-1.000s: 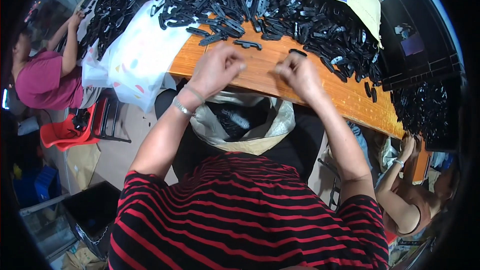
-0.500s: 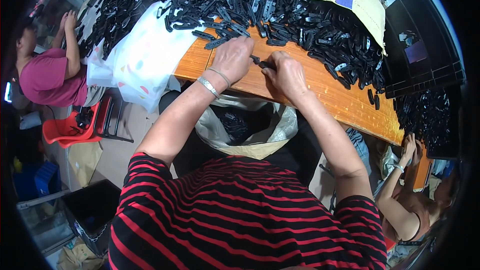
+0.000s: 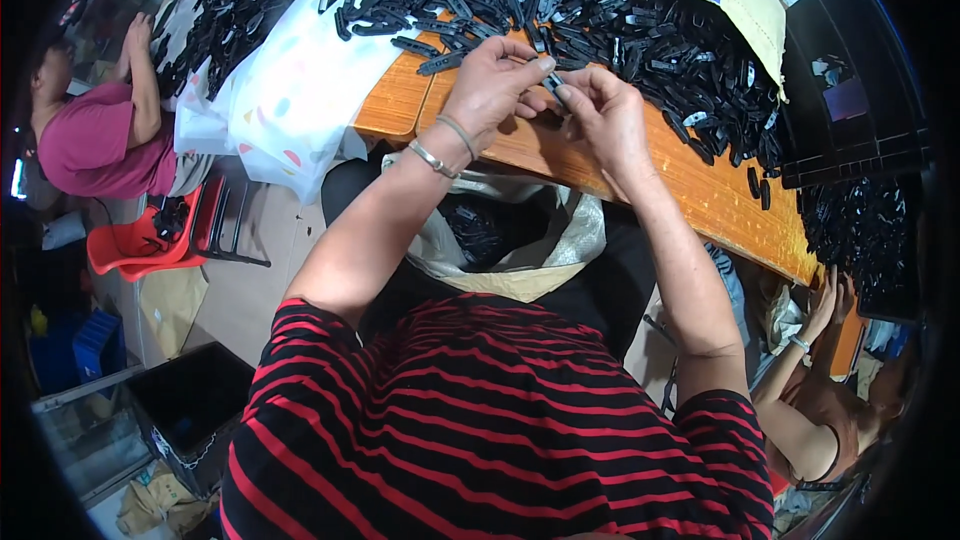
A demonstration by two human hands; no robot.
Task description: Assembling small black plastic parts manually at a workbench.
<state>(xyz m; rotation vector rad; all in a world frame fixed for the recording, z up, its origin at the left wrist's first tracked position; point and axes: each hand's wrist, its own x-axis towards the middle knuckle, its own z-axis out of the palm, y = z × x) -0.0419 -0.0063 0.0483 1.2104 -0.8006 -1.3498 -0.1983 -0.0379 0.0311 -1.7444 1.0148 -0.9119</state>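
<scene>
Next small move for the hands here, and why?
Probably a light press on the small black part by the left hand and right hand together: the fingers of both meet at it above the wooden table, so it looks steadied from two sides.

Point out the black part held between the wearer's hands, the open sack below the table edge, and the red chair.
Black part [image 3: 552,82]: head view, on the exposed stretch of its body.
Open sack [image 3: 583,236]: head view, on the right side of its rim.
Red chair [image 3: 118,244]: head view, on its bare red shell.
</scene>
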